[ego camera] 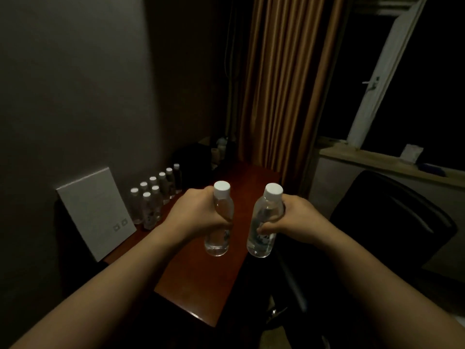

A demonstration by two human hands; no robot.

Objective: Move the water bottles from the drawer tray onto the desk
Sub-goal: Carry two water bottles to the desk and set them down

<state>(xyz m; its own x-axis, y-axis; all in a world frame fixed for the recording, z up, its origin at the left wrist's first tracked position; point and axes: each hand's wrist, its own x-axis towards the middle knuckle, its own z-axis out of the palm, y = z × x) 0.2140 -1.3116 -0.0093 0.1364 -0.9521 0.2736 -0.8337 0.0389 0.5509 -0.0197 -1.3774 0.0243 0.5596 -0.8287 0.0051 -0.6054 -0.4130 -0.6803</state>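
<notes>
My left hand [198, 215] grips a clear water bottle [219, 238] with a white cap, held upright above the reddish-brown desk [201, 280]. My right hand [299, 220] grips a second clear bottle [263, 238], also upright, near the desk's right edge. Both bottles hang in the air, a little apart from each other. Several more white-capped bottles [153, 197] stand in rows on the desk along the left wall. The drawer tray is out of sight.
A white board [95, 212] leans against the wall at the desk's left. A black chair [392, 222] stands to the right of the desk. Dark objects [193, 157] sit at the desk's far end, before an orange curtain [281, 84]. A window sill [392, 165] runs at right.
</notes>
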